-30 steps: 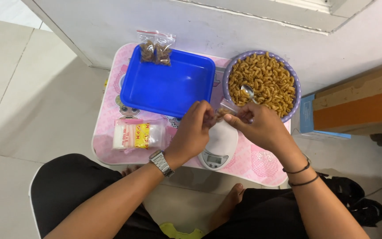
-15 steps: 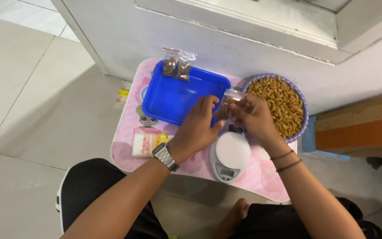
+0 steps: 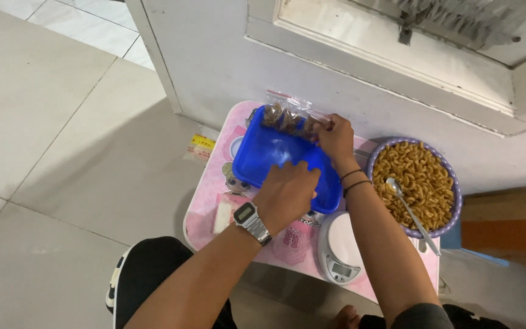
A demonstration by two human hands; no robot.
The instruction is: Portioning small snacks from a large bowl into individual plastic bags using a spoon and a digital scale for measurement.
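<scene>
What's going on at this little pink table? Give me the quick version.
A person sits at a low pink table. The right hand sets a clear packet of brown snacks at the far edge of a blue tray, its grip closed on the packet. The left hand, with a wristwatch, rests on the tray's near rim. A bowl of curly snacks with a spoon and a white kitchen scale stand to the right.

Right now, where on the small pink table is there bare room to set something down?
Little: a strip of pink table between the left hand and the white scale. Elsewhere the blue tray, snack bowl and right hand crowd it.
</scene>
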